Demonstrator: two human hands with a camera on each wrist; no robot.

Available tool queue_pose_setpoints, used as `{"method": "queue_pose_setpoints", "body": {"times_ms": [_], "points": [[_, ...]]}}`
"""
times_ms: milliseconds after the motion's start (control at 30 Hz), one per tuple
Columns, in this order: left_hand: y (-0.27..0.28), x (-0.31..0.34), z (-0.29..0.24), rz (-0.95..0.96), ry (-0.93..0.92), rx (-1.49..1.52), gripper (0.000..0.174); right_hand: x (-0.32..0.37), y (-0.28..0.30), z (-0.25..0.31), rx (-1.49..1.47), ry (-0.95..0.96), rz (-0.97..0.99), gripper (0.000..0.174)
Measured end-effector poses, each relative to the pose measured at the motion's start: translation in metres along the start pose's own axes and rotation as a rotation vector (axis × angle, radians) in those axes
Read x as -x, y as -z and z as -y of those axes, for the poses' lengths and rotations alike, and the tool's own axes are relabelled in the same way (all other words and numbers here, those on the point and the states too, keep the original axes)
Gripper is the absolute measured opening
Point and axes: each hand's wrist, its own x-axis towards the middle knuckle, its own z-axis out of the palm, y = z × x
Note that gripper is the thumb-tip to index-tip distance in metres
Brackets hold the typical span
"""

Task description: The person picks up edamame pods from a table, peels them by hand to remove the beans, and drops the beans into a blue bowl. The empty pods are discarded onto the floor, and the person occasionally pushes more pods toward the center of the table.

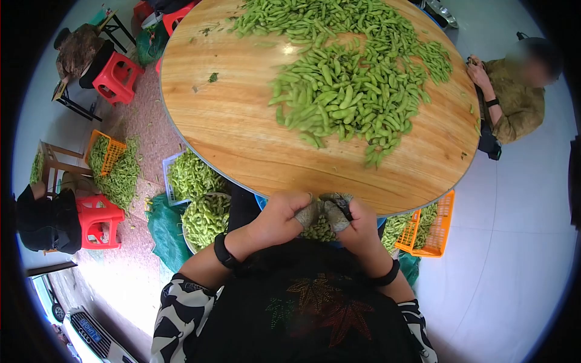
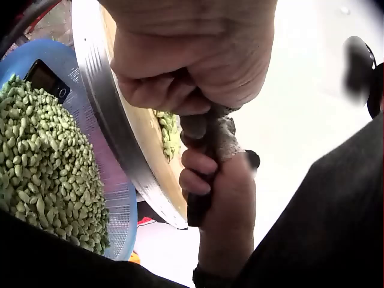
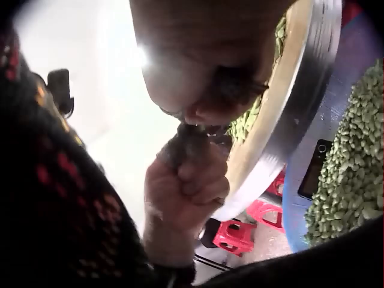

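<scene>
The left hand [image 1: 278, 216] and right hand [image 1: 360, 225] meet at the table's near edge, grey coverings on thumbs and fingertips. Fingers of the left hand [image 2: 192, 60] are curled, its tips against those of the right hand [image 2: 227, 195]. In the right wrist view the right hand [image 3: 207, 54] is dark above the curled left hand [image 3: 186, 186]. Anything pinched between them is hidden. Below lie green beans [image 1: 319, 231], [image 2: 48, 168], [image 3: 354, 156] in a blue basin [image 2: 124, 219]. Green pods [image 1: 345, 91] are heaped on the round wooden table [image 1: 242, 139].
A dark device [image 2: 47, 79] lies in the basin. Left of the knees stand a white crate [image 1: 169, 181] and a heaped bowl; an orange crate [image 1: 445, 224] stands right. A person [image 1: 514, 97] sits at the right; others sit at left near red stools [image 1: 118, 77].
</scene>
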Motion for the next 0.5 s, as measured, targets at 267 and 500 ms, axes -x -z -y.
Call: {"method": "queue_pose_setpoints", "body": {"times_ms": [267, 500], "points": [[-0.004, 0.002, -0.004, 0.096, -0.012, 0.446, 0.016, -0.012, 0.015, -0.01, -1.15, -1.059, 0.387, 0.013], [0.036, 0.023, 0.014, -0.306, 0.049, 0.255, 0.013, -0.015, 0.016, -0.011, -0.423, -0.667, 0.231, 0.019]]}}
